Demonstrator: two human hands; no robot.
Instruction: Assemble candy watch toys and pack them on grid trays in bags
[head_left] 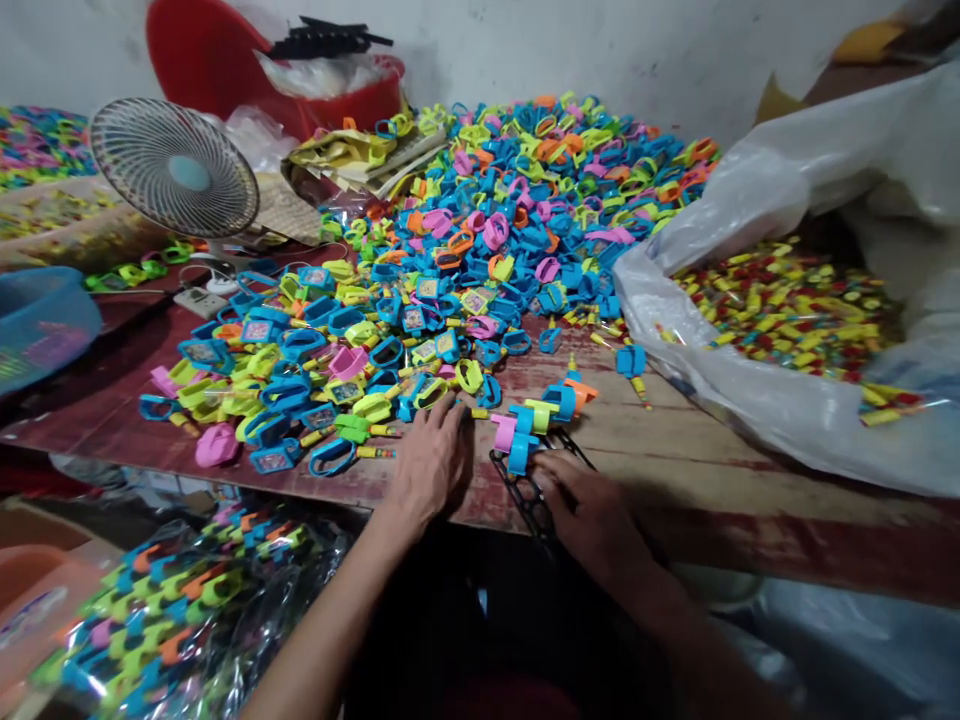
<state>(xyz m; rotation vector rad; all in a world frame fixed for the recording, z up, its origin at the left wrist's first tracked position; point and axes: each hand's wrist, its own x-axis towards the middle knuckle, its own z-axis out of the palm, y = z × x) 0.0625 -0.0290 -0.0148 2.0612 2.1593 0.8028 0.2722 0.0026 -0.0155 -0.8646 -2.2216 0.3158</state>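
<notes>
My left hand (435, 455) rests at the front edge of a heap of plastic toy watches (375, 350) in blue, yellow-green, pink and orange. Its fingers are bent downward and close together. They touch the heap beside a yellow-green toy watch (432, 393), and what lies under the fingertips is hidden. A thin tube with a yellow end (478, 413) sticks out to the right of them. My right hand (592, 510) is closed on a black openwork plastic rack (531, 505) at the table edge. Several watches (517, 440) in pink, blue, yellow-green and orange sit in a row on that rack.
At right stands an open white sack (675, 330) of small yellow and red tubes (795, 310). A fan (176, 170), a blue basin (45, 325) and a red tub (345, 105) stand left and behind. Bagged watches (165, 610) lie below the table's front edge.
</notes>
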